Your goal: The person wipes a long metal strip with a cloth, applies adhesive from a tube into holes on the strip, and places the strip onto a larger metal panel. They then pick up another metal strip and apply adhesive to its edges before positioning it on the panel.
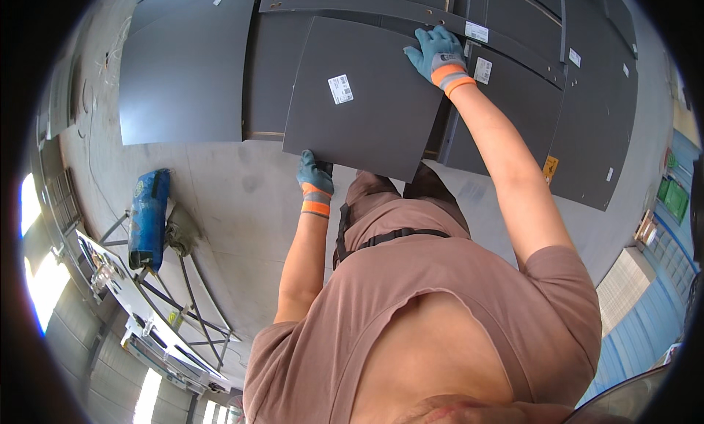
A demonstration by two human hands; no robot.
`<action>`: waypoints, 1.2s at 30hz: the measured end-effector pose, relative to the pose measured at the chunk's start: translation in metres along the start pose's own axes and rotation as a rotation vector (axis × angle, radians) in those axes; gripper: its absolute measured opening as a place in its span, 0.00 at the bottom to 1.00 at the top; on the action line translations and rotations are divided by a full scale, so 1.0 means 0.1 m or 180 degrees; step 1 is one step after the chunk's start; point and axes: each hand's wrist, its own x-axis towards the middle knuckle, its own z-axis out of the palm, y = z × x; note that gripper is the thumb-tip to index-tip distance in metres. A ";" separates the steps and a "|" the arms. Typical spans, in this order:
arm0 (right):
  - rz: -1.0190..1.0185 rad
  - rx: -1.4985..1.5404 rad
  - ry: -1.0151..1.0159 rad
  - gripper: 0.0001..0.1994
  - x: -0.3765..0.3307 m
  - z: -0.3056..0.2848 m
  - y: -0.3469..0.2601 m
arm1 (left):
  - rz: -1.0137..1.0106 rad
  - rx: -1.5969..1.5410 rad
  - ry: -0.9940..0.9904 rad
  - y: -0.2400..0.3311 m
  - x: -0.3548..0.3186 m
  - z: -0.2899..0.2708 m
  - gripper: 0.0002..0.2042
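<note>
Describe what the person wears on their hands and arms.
Both hands, the left hand and the right hand, wear teal knitted work gloves. Each glove has a grey band and a bright orange cuff at the wrist. The forearms are bare; short sleeves of a brownish-pink T-shirt cover the upper arms.

Held panel label (340,89): white rectangle, centre of the dark sheet.
Right panel labels (477,32): small white rectangles.
Yellow tag (550,166): panel's lower edge.
</note>
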 end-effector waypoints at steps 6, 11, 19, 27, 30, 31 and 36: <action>0.0451 0.0167 -0.0568 0.24 -0.10 -0.05 -0.39 | 0.0022 0.0201 0.0471 0.29 -0.02 0.16 0.14; 0.0774 0.0100 -0.0890 0.26 -0.23 -0.18 -0.51 | 0.0610 0.1173 0.0659 0.64 -0.04 0.44 0.12; 0.1140 0.0328 -0.1364 0.28 -0.60 -0.31 -0.76 | 0.1737 0.2453 0.0336 1.17 0.63 0.54 0.20; 0.1324 0.0366 -0.1746 0.40 -1.35 -0.39 -1.03 | 0.1954 0.4034 0.0645 1.35 0.91 0.76 0.28; 0.1445 0.0240 -0.2225 0.44 -1.39 -0.48 -1.01 | 0.2142 0.4483 0.0492 1.30 0.92 1.24 0.33; 0.1467 0.0221 -0.2323 0.44 -1.40 -0.52 -1.00 | 0.2242 0.4674 0.0453 1.28 0.90 1.41 0.34; 0.1198 -0.0101 -0.1616 0.38 -1.50 -0.50 -0.91 | 0.2403 0.4998 0.0071 1.13 1.07 1.96 0.37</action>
